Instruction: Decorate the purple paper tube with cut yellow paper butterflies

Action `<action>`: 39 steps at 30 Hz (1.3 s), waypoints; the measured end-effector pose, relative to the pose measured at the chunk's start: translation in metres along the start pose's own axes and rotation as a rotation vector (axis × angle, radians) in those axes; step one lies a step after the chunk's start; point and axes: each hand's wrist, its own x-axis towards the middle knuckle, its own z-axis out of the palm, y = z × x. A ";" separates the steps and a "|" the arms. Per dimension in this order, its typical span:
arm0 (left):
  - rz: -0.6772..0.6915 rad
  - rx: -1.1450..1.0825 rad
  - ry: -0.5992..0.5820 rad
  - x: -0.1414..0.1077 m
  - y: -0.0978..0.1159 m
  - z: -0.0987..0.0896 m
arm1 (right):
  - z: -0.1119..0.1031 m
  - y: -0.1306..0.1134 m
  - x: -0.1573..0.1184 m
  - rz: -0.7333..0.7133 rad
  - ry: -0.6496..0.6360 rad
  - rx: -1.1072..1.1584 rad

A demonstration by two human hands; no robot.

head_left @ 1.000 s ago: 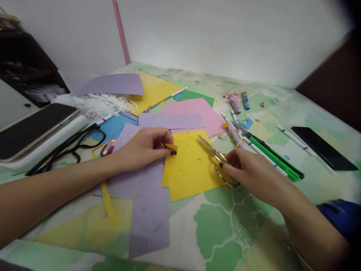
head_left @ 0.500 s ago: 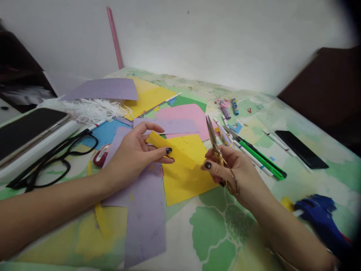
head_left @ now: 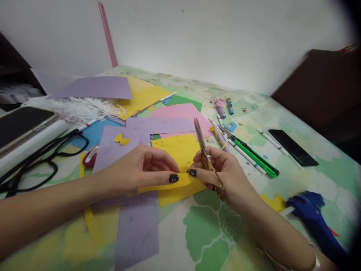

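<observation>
My left hand (head_left: 146,167) pinches a narrow strip of yellow paper (head_left: 184,178) between thumb and fingers. At the strip's other end, my right hand (head_left: 228,171) presses thumb against finger, with gold-handled scissors (head_left: 199,137) also held in it, blades pointing up and away. Whether the blades are parted is hard to make out. Beneath both hands lies a yellow sheet (head_left: 175,146) with small scraps on it. Purple paper (head_left: 138,229) extends under and in front of my left hand. Two small yellow oval cutouts (head_left: 124,141) rest on the purple paper behind that hand.
To the left are black glasses (head_left: 50,167), a dark red object (head_left: 90,156) and white string (head_left: 81,109). On the right lie a green cutter (head_left: 254,155), a black phone (head_left: 293,147) and a blue glue gun (head_left: 307,210). Pink paper (head_left: 177,113) spreads behind the yellow sheet.
My hands have come together, and my right fingers now meet the yellow strip. My left hand has lowered, uncovering the oval cutouts. The view has shifted slightly right.
</observation>
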 end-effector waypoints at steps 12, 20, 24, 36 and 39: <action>-0.002 -0.247 0.089 -0.002 0.005 0.013 | 0.005 -0.001 -0.009 -0.098 -0.007 -0.165; 0.083 -0.391 0.178 -0.003 0.006 0.011 | 0.003 0.000 -0.014 -0.142 -0.111 -0.369; 0.107 -0.366 0.283 -0.003 0.007 0.011 | 0.006 0.005 -0.014 -0.117 -0.114 -0.424; 0.090 -0.327 0.331 -0.006 0.011 0.016 | 0.011 0.009 -0.013 -0.013 -0.112 -0.300; 0.105 -0.323 0.332 -0.005 0.011 0.016 | 0.012 0.009 -0.012 0.000 -0.120 -0.261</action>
